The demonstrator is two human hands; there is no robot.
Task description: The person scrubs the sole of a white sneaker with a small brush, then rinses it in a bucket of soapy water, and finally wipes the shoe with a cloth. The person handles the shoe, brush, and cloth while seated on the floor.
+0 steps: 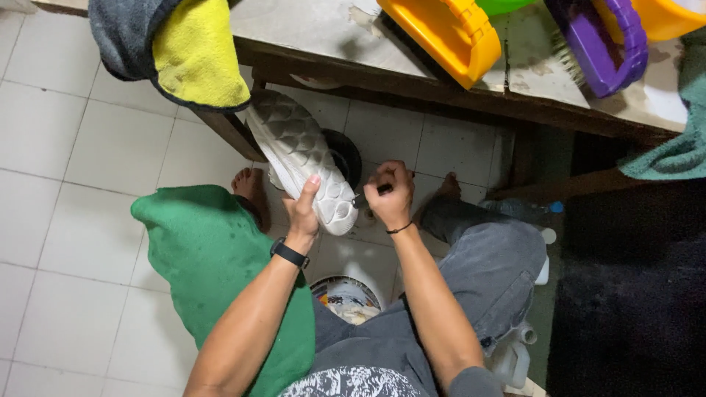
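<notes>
1. Gripping a white shoe [298,151] sole-up, the left hand [303,209] wraps around its lower end, thumb pressed on the bumpy tread. The shoe sits in the air above the tiled floor [66,154], tilted, with its far end up near the edge of the surface [323,33].
2. The right hand [390,195] is clenched around a small dark-handled tool [371,193], tip right at the shoe's sole. Can't really make out what kind of tool it is.
3. There's a black watch [288,253] on the left wrist and a thin black band [399,229] on the right one.
4. A green cloth [209,254] is draped over the person's left knee, grey trousers [485,268] on the legs.
5. Up on the surface: an orange plastic brush [441,33], a purple one [596,40], and a yellow-and-grey towel [176,48] hanging off the edge.
</notes>
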